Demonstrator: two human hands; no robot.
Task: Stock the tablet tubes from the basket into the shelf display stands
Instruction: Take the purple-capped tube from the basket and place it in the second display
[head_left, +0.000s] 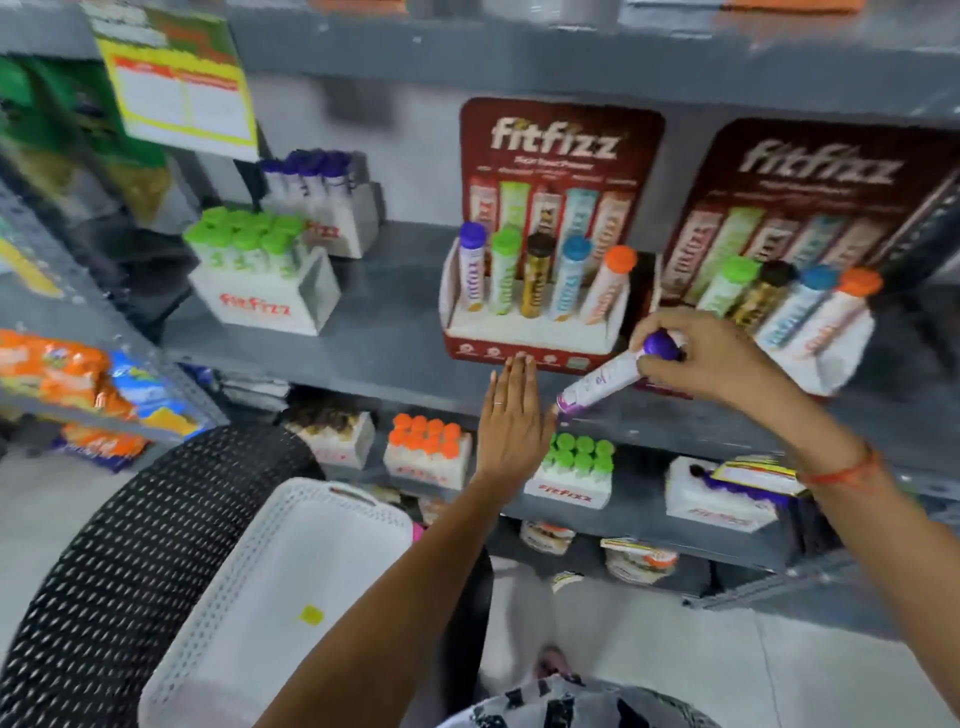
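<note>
My right hand (711, 358) grips a white tablet tube with a purple cap (613, 376), tilted, in front of the right red display stand (810, 171). That stand holds green, black, blue and orange capped tubes; its leftmost slot is hidden behind my hand. The left display stand (524, 343) holds purple, green, black, blue and orange capped tubes. My left hand (511, 421) is flat with fingers together, just below the left stand's front edge, holding nothing. The white basket (291, 577) sits low at the left and no tubes show in it.
White boxes of green-capped (260, 280) and purple-capped tubes (322, 202) stand on the same grey shelf (384, 343) at left. The lower shelf holds more boxes of orange (426, 447) and green tubes (576, 467). A black mesh chair (130, 561) is under the basket.
</note>
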